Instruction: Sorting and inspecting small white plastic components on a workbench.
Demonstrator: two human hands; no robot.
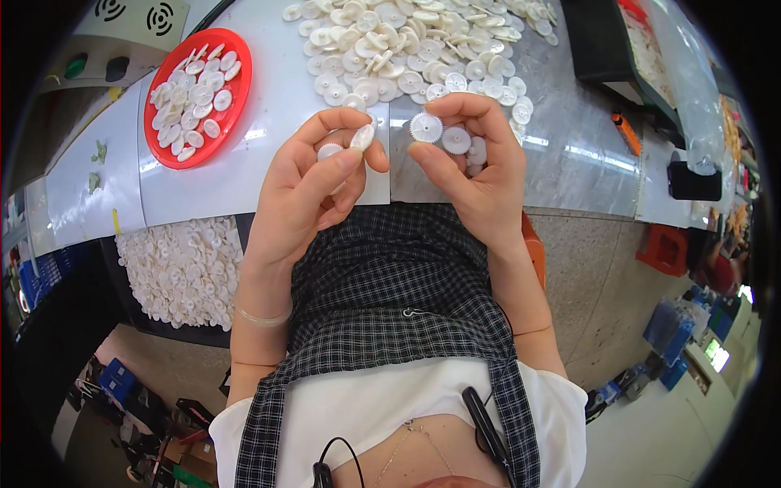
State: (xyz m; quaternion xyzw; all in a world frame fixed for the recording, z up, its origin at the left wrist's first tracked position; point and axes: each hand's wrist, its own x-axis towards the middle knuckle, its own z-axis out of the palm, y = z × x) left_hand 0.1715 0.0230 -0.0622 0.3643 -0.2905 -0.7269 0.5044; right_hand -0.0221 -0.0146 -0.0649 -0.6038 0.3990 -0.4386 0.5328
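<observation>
My left hand (pixel 313 175) is closed, pinching a white plastic gear (pixel 363 137) between thumb and fingers, with another gear tucked against the fingers. Across from it, my right hand (pixel 480 154) grips a toothed white gear (pixel 425 127) by its edge, thumb below and forefinger above. More white gears (pixel 455 140) rest in that palm, partly hidden by the fingers. Both hands are above the near edge of the table, a little apart. Just beyond them spreads a large heap of white gears (pixel 390 41).
A red plate (pixel 246 89) of gears stands at the left. Below the table edge is a dark bin full of white parts (pixel 183 272). On the right lie an orange marker-like tool (pixel 626 134), a black phone-like object (pixel 694 181) and a black box (pixel 598 41). A grey machine (pixel 122 41) stands far left.
</observation>
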